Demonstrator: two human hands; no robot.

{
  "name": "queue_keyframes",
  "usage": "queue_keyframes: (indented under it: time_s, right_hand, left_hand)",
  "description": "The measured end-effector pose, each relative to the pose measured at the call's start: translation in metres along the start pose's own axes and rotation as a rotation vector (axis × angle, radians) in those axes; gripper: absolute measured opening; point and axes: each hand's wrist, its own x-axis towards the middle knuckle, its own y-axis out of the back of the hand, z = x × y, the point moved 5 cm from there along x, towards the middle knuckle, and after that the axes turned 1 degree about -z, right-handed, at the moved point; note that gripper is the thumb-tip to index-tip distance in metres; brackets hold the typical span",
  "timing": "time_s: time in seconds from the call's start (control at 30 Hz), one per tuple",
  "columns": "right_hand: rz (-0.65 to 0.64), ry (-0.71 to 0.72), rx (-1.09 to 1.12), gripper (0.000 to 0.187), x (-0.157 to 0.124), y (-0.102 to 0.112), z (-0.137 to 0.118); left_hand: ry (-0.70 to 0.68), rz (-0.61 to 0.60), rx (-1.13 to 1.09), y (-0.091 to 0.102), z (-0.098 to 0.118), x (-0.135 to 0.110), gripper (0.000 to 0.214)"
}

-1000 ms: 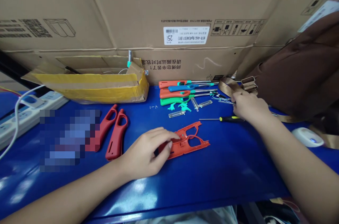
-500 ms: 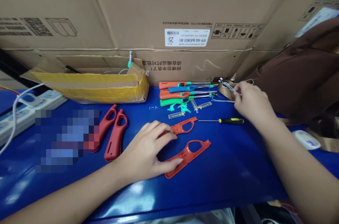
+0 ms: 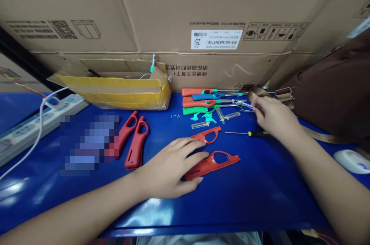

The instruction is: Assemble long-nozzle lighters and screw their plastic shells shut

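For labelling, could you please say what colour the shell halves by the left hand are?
Both shell halves are orange-red, shown in the head view.

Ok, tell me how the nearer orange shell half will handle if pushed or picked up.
The orange shell half looks thin-walled and hollow, so it's probably light. Its moulded look suggests stiffness, though it might flex around its opening. On the glossy blue table, it would likely slide rather than roll.

Two orange-red lighter casing halves: upper half and lower half, separate, lying flat, mid-frame. Thin pale wires, loosely bunched, right of centre.
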Motion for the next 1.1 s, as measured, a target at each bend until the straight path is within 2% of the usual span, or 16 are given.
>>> queue_keyframes:
  time_s: [0.13, 0.33, 0.47, 0.6, 0.67, 0.73, 0.83, 0.87, 0.93, 1.03, 1.1]
  right_hand:
    - [0.019, -0.041, -0.005, 0.015, -0.001, 0.001, 0.011]
    - [0.081, -0.141, 0.102, 0.016, -0.002, 0.009, 0.021]
    - [0.165, -0.134, 0.156, 0.018, -0.003, 0.017, 0.01]
    - [0.258, -0.039, 0.251, 0.018, -0.008, 0.029, -0.012]
    - [0.229, 0.009, 0.255, 0.018, -0.01, 0.028, -0.019]
    - [0.104, 0.026, 0.2, 0.02, -0.009, 0.019, -0.019]
    - [-0.073, -0.053, 0.106, 0.023, -0.007, 0.004, -0.009]
    - [-0.078, -0.091, 0.093, 0.024, -0.006, 0.002, -0.005]
    - [-0.01, -0.124, 0.109, 0.026, -0.006, 0.008, -0.002]
    - [0.115, -0.01, 0.226, 0.031, -0.01, 0.024, -0.014]
    - [0.084, 0.188, 0.316, 0.032, -0.017, 0.03, -0.034]
  left_hand:
    - [0.008, 0.008, 0.019, 0.0, -0.001, 0.001, 0.052]
    - [0.033, 0.036, 0.002, 0.002, -0.001, 0.0, 0.033]
    - [0.07, 0.078, 0.003, 0.003, -0.004, 0.0, 0.023]
    - [0.088, 0.115, 0.014, 0.003, -0.006, 0.0, 0.02]
    - [0.096, 0.131, 0.017, 0.004, -0.005, 0.001, 0.018]
    - [0.103, 0.145, 0.022, 0.006, -0.005, 0.001, 0.017]
    - [0.109, 0.158, 0.022, 0.006, -0.006, 0.001, 0.019]
    - [0.112, 0.157, 0.019, 0.006, -0.006, 0.001, 0.021]
    - [0.124, 0.158, 0.018, 0.005, -0.008, 0.0, 0.022]
    - [0.149, 0.182, 0.043, 0.006, -0.009, 0.0, 0.019]
    - [0.165, 0.22, 0.065, 0.009, -0.008, -0.001, 0.021]
